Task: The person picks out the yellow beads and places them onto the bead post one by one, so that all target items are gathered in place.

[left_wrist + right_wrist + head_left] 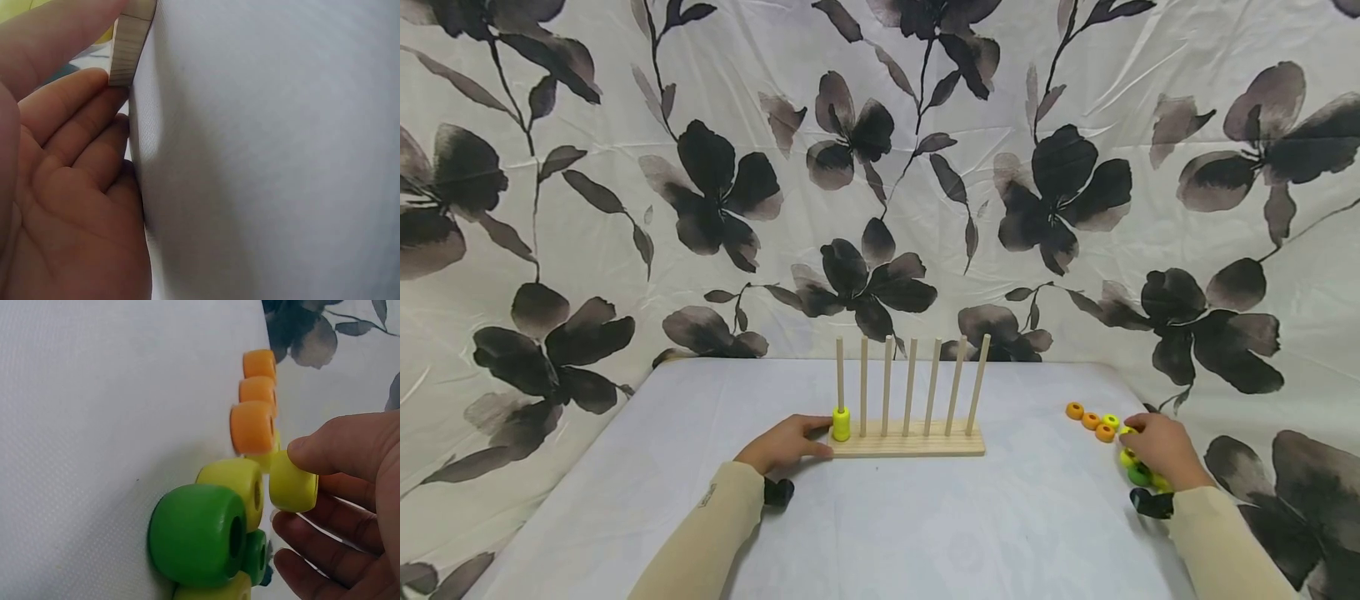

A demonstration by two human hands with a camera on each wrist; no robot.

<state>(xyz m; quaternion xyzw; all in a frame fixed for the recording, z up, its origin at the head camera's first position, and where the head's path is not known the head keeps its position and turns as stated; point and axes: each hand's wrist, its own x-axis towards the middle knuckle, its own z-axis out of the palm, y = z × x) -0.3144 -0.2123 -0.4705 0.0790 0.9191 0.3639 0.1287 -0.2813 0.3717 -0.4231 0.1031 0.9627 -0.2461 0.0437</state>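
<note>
A wooden peg stand (906, 448) with several upright pegs stands on the table, yellow beads (841, 425) stacked low on its leftmost peg. My left hand (778, 446) holds the stand's left end between thumb and fingers; the left wrist view shows the base's end (130, 50) at the fingertips. Off to the right, my right hand (1168, 454) pinches a yellow bead (294, 482) between thumb and fingers. Right beside it lie a large-looking green bead (197, 534), another yellow bead (228, 484) and orange beads (253, 428). The hand partly hides this group in the head view.
The white-covered table (970, 525) has its right edge close by the loose beads. Behind it hangs a white cloth (955, 250) with dark flowers. Dark wrist cameras sit at both sleeves, one (778, 492) at the left.
</note>
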